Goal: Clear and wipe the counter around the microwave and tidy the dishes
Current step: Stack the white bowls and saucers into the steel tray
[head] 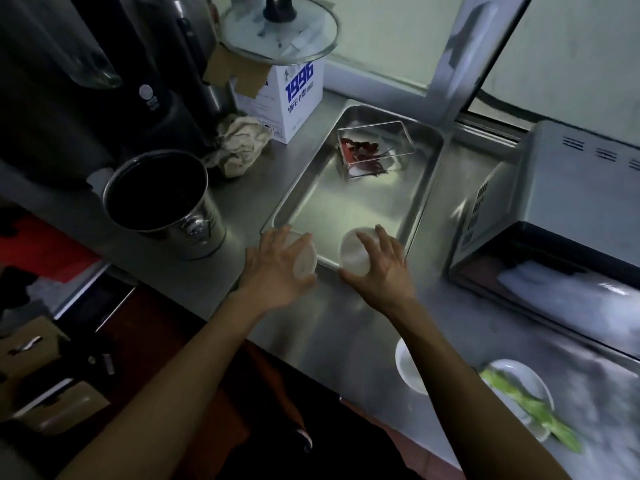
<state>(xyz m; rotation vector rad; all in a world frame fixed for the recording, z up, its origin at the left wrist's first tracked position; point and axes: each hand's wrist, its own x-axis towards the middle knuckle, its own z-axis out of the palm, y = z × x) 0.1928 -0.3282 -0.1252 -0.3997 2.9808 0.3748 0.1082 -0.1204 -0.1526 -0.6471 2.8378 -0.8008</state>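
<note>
Steel desk (pixel 346 327) is carrying, from its left edge, a metal bucket (pixel 162 202) and a tray (pixel 426 188). Left hand (pixel 277 271) is clasping one translucent cup (pixel 306 261), right hand (pixel 384 268) another (pixel 353 252), over the tray's near edge, probably for stowing; both cups are lying tilted, mouths facing each other. Microwave (pixel 554 216) is sitting rightward.

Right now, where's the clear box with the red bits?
Head view, upper centre: the clear box sits in the far end of the steel tray, right of the white carton.
</note>
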